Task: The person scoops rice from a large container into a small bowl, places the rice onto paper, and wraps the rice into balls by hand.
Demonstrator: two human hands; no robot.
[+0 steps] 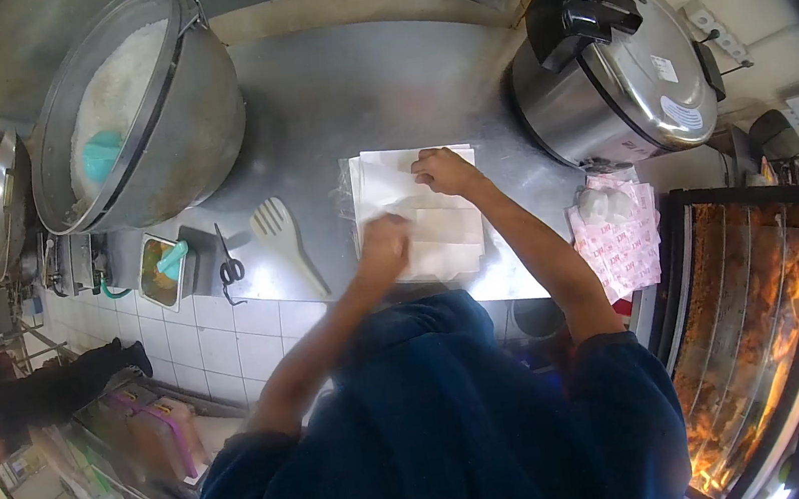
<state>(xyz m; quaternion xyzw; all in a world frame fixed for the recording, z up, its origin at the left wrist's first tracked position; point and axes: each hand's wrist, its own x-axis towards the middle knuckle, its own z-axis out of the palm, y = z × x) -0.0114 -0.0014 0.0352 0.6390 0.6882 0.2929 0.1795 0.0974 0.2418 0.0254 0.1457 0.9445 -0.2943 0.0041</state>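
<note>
A stack of white paper sheets lies on the steel worktop in front of me, and its top sheets are partly folded or overlapping. My right hand is at the far part of the stack, fingers curled and pinched on a sheet. Over the near left side of the same paper is my left hand. It is curled and blurred by motion, so its grip does not show. Clear plastic wrapping sticks out at the stack's left edge.
Left stand a large rice pot with a turquoise scoop, a steel container, scissors and a slotted spatula. Right are a lidded steel cooker, pink printed papers and a lit display case. A person in dark clothing is far left.
</note>
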